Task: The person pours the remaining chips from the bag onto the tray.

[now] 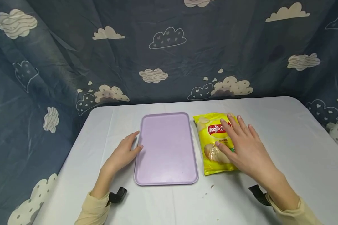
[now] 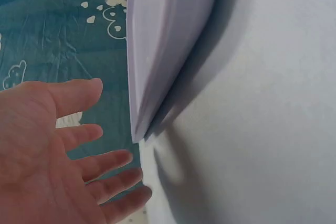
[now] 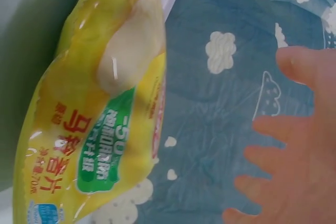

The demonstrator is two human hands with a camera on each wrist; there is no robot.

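A yellow bag of potato chips (image 1: 214, 156) lies on the white table, right of a flat lilac tray (image 1: 166, 147). Over the bag's right part my right hand (image 1: 248, 150) is spread with straight fingers, hiding some of its print. In the right wrist view a gap shows between that hand (image 3: 294, 156) and the chip bag (image 3: 94, 129). My left hand (image 1: 124, 153) is at the tray's left edge, fingers loosely extended and holding nothing. The left wrist view shows its palm (image 2: 58, 150) beside the tray's rim (image 2: 173, 35), apart from it.
The white tablecloth (image 1: 169, 206) carries a few small dark specks near the front. Behind the table hangs a dark blue curtain (image 1: 169, 62) with cloud prints. Black straps (image 1: 118, 195) sit at both wrists.
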